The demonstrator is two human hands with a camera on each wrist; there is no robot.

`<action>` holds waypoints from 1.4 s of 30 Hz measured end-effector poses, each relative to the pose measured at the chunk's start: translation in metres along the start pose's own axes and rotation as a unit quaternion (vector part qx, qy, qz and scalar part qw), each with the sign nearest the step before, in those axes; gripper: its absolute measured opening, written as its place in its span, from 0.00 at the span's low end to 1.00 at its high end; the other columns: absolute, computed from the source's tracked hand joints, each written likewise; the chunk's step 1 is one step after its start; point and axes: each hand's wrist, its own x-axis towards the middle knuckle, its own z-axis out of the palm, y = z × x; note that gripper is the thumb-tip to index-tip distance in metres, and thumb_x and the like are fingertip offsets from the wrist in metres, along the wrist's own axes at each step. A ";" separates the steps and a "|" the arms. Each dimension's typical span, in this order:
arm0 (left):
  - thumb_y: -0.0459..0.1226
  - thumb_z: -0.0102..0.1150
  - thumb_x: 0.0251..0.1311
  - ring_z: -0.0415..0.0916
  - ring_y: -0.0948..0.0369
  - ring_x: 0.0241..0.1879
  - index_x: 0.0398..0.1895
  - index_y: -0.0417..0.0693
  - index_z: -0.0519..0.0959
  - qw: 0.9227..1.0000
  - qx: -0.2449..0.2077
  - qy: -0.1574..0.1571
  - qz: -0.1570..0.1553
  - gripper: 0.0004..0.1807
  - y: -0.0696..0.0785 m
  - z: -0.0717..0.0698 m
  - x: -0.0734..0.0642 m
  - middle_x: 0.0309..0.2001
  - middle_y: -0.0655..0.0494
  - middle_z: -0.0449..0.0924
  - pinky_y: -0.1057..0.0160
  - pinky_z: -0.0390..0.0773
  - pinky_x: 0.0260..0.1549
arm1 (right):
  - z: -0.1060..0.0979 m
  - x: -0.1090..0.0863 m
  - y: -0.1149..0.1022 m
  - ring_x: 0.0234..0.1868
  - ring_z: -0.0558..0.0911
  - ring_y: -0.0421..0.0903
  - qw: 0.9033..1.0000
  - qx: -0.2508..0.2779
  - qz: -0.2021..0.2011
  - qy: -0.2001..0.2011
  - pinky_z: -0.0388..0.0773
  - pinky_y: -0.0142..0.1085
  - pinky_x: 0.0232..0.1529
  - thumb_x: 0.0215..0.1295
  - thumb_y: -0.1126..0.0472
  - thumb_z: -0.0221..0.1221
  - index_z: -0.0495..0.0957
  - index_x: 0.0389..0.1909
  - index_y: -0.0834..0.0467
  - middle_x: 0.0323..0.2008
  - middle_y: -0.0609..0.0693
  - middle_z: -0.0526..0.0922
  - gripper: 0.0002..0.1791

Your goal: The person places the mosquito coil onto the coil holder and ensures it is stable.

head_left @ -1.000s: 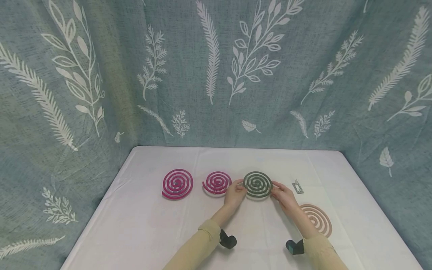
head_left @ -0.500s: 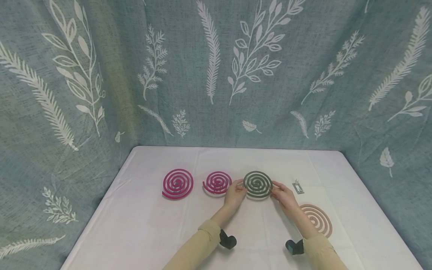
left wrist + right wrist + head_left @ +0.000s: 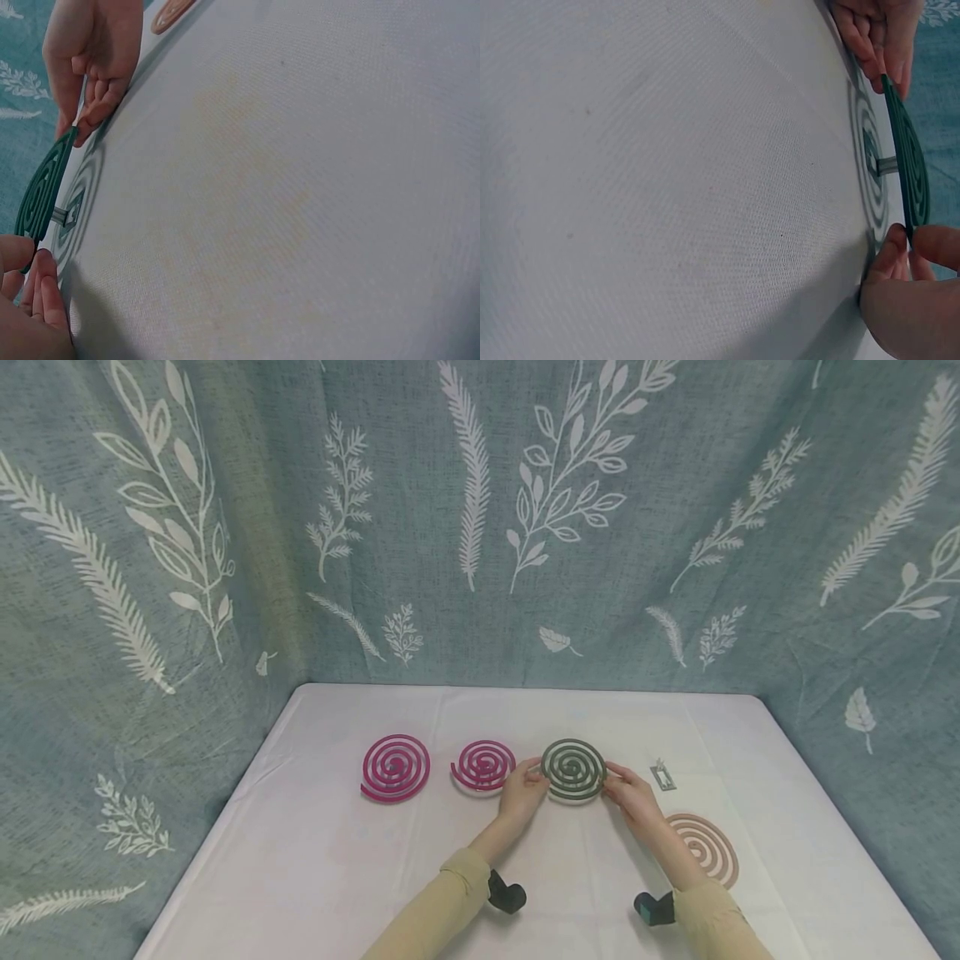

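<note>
A green mosquito coil (image 3: 572, 767) sits level above the white table, raised on a small metal stand (image 3: 71, 214) whose post meets the coil's underside in both wrist views. My left hand (image 3: 522, 789) pinches its left edge, thumb on top and fingers beneath. On the opposite edge, my right hand (image 3: 633, 797) holds it between thumb and fingers. To the left are two magenta coils, a nearer magenta coil (image 3: 483, 766) partly behind my left hand and a farther magenta coil (image 3: 395, 768), both seemingly raised too.
Right of my right hand lies another metal stand (image 3: 662, 775). A tan coil (image 3: 708, 852) rests flat on the table, partly covered by my right forearm. Dark wrist-worn devices stick out under both cuffs. A blue-green leaf-patterned curtain (image 3: 502, 635) surrounds the table's back and sides.
</note>
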 end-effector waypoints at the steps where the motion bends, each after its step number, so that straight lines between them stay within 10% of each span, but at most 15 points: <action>1: 0.31 0.59 0.56 0.79 0.56 0.37 0.57 0.41 0.75 1.000 0.000 0.000 -0.001 0.22 0.000 0.000 0.000 0.37 0.45 0.80 0.60 0.79 0.39 | 0.000 0.000 0.000 0.68 0.64 0.59 1.000 0.001 -0.001 0.000 0.63 0.45 0.69 0.70 0.67 0.41 0.53 0.70 0.67 0.67 0.68 0.61 0.28; 42: 0.31 0.59 0.56 0.79 0.55 0.37 0.57 0.42 0.74 1.000 0.010 0.000 0.000 0.23 0.000 0.001 0.000 0.37 0.46 0.80 0.59 0.79 0.39 | 0.002 0.003 0.001 0.64 0.67 0.60 1.000 -0.018 -0.006 0.019 0.65 0.46 0.67 0.69 0.68 0.43 0.56 0.69 0.67 0.63 0.68 0.66 0.27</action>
